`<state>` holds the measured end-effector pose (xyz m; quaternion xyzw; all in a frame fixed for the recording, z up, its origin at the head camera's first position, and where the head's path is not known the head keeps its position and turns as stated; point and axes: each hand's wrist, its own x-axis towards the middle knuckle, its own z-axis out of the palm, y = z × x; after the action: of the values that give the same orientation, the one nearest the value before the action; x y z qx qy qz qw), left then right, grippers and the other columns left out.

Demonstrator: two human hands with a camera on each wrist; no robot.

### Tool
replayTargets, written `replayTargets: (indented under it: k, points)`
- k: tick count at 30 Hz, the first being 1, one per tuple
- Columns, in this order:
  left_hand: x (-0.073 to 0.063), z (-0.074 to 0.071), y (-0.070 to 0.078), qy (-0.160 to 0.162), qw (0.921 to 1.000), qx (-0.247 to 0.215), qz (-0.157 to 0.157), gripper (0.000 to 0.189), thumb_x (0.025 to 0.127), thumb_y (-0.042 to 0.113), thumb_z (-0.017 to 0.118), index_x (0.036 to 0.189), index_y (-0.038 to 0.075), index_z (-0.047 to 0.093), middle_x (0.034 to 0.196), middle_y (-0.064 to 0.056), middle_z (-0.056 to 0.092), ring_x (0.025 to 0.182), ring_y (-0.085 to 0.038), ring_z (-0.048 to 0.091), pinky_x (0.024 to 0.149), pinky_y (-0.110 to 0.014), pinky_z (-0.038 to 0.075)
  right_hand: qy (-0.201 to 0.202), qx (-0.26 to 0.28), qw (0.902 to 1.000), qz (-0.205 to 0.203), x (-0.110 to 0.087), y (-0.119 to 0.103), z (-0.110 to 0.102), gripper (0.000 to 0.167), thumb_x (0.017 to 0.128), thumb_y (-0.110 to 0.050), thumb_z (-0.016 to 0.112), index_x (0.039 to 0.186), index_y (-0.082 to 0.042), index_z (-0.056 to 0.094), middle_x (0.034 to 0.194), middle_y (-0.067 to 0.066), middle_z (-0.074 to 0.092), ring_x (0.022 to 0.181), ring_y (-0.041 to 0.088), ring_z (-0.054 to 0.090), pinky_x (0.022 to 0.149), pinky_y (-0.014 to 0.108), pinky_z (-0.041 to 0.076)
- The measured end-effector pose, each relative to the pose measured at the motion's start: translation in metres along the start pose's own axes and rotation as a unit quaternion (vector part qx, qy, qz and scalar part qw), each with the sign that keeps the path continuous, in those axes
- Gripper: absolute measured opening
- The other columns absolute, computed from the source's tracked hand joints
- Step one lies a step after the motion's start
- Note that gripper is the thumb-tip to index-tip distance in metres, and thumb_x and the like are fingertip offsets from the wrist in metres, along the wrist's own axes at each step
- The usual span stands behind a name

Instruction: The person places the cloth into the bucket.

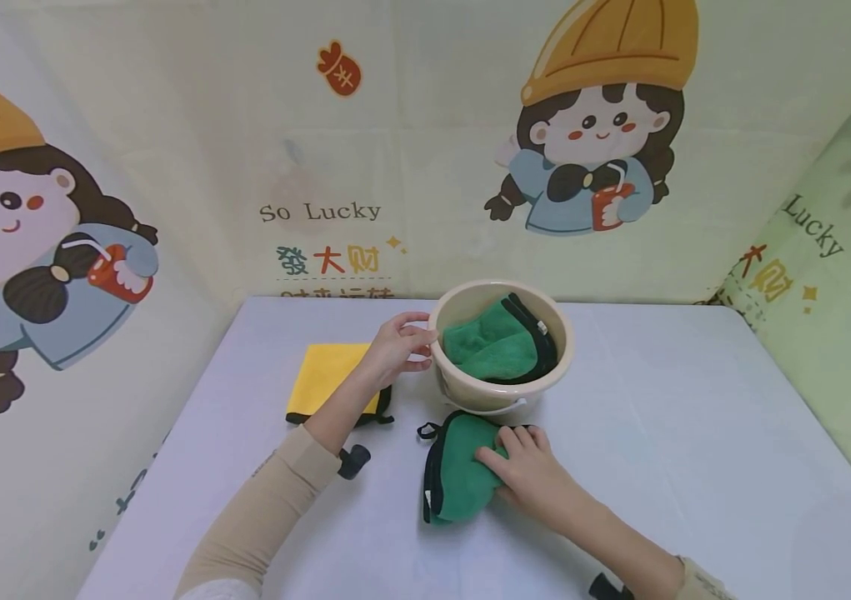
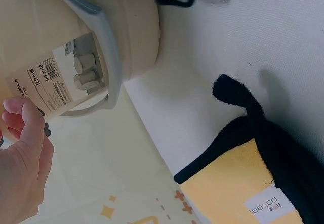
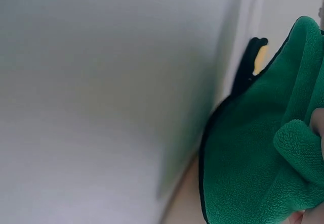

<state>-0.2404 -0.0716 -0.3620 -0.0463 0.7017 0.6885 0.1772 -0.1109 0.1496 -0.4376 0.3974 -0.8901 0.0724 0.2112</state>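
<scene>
A beige bucket [image 1: 463,387] stands near the back of the table, with a folded green towel [image 1: 488,342] edged in black inside it. My left hand [image 1: 395,350] grips its rim on the left side. In the left wrist view the bucket's wall shows a printed label [image 2: 53,77] and a pale handle [image 2: 112,57] hanging down. In front of the bucket, my right hand [image 1: 530,471] pinches a second green towel [image 1: 463,475], also black-edged and with a small loop. The right wrist view shows this towel [image 3: 253,158] bunched up between fingers and thumb.
A yellow towel [image 1: 327,375] with black edging lies on the white table [image 1: 695,433], left of the bucket and partly behind my left forearm. A printed cloth wall [image 1: 440,167] rises right behind the table's back edge.
</scene>
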Motion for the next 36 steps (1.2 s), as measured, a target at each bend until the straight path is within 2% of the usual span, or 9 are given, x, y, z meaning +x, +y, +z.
replayTargets:
  k: [6,11,15,23,33,36]
  points:
    - [0.002,0.001,-0.002,0.007,1.0,-0.001,0.007,0.038,0.088,0.013,0.061,0.124,0.013,0.049,0.094,-0.007,0.059,0.072,-0.017,0.055,0.063,-0.027,0.053,0.013,-0.005,0.9999,0.0,0.006,-0.002,-0.015,0.047,0.06,-0.014,0.082,0.097,-0.019,0.055,0.087,0.005,0.043,0.079,0.023,0.042,0.072,0.04,0.033]
    - [0.002,0.001,-0.002,0.007,0.9999,0.0,0.008,0.038,0.088,0.012,0.061,0.124,0.013,0.049,0.093,-0.007,0.059,0.071,-0.016,0.055,0.063,-0.027,0.053,0.047,-0.013,0.9988,-0.012,0.012,-0.003,-0.027,0.046,0.059,-0.01,0.081,0.097,-0.018,0.055,0.087,0.006,0.045,0.079,0.025,0.043,0.071,0.041,0.033]
    - [0.002,0.001,-0.001,0.004,1.0,0.0,0.003,0.04,0.088,0.014,0.061,0.126,0.014,0.048,0.094,-0.007,0.059,0.072,-0.017,0.055,0.065,-0.029,0.054,0.068,-0.028,0.9971,-0.021,0.018,0.001,-0.037,0.045,0.059,-0.006,0.079,0.095,-0.017,0.055,0.085,0.007,0.046,0.078,0.026,0.044,0.069,0.041,0.033]
    - [0.002,0.0,-0.001,-0.004,1.0,0.007,-0.003,0.044,0.089,0.016,0.06,0.13,0.014,0.044,0.099,-0.007,0.059,0.075,-0.017,0.055,0.074,-0.035,0.053,0.073,-0.046,0.9962,-0.01,0.031,0.011,-0.063,0.049,0.058,-0.006,0.082,0.098,-0.015,0.055,0.087,0.009,0.047,0.079,0.027,0.046,0.071,0.044,0.033]
    - [0.004,0.0,-0.003,0.001,1.0,-0.003,0.01,0.038,0.088,0.014,0.061,0.124,0.014,0.048,0.094,-0.007,0.059,0.071,-0.017,0.055,0.064,-0.027,0.053,0.121,-0.055,0.991,-0.015,0.049,0.023,-0.089,0.044,0.06,0.005,0.073,0.096,-0.013,0.055,0.086,0.013,0.048,0.076,0.031,0.046,0.07,0.047,0.032]
    - [0.004,0.0,-0.004,0.0,0.9999,-0.006,0.011,0.037,0.088,0.013,0.061,0.123,0.013,0.049,0.094,-0.007,0.059,0.07,-0.016,0.055,0.063,-0.027,0.053,0.127,-0.056,0.9902,-0.014,0.055,0.028,-0.096,0.046,0.06,0.006,0.074,0.097,-0.012,0.055,0.087,0.015,0.048,0.079,0.033,0.046,0.071,0.048,0.032]
